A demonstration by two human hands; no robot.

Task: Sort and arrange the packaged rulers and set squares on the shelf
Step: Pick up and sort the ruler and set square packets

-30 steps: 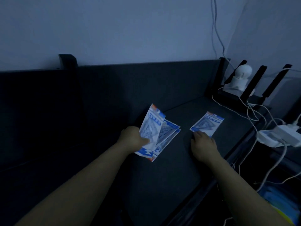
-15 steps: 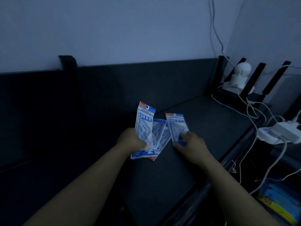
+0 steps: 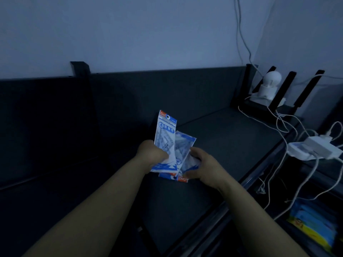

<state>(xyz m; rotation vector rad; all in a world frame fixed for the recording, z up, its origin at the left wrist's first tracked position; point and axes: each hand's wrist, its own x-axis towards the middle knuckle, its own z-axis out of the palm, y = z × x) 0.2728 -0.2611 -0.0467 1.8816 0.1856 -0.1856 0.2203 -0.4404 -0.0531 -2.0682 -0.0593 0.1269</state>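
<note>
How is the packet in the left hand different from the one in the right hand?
The left packet, in the left hand, stands upright; the right packet, in the right hand, tilts low. The left packet shows its header; the right packet is mostly hidden. Both are blue and white.

One view only, head-worn wide-angle. Sits above the person's forearms, faces forward and down onto the dark shelf (image 3: 232, 141), close, within reach. Left hand (image 3: 152, 156), right hand (image 3: 204, 167) and packets (image 3: 165, 134) land centre frame; wall (image 3: 130, 34) fills the top, white adapter (image 3: 319, 145) at the right edge.
</note>
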